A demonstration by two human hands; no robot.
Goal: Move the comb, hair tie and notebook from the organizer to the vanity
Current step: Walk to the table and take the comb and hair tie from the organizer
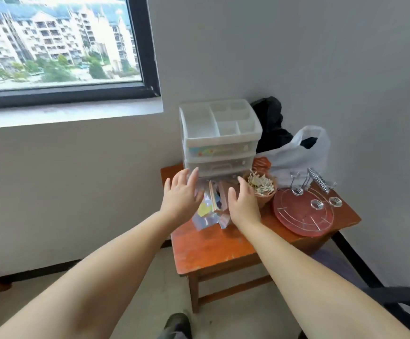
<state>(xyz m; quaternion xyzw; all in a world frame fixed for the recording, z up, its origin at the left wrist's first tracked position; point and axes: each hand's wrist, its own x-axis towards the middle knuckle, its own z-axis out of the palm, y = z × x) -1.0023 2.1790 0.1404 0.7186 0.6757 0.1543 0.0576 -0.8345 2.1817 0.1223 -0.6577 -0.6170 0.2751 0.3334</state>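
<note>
A white plastic organizer (220,135) with a compartment tray on top and stacked drawers stands at the back of a small orange wooden table (213,248). Its bottom drawer (210,211) is pulled out toward me and holds flat items, among them a brown notebook-like edge and shiny packets. The comb and hair tie cannot be made out. My left hand (180,194) hovers open at the drawer's left side. My right hand (244,201) hovers open at its right side. Neither hand holds anything.
A clay pot of small sticks (262,187) stands right of the drawer. A red round plate with wire racks (303,214) lies further right. A white plastic bag (299,152) and black cloth (270,118) sit behind. A window is at upper left.
</note>
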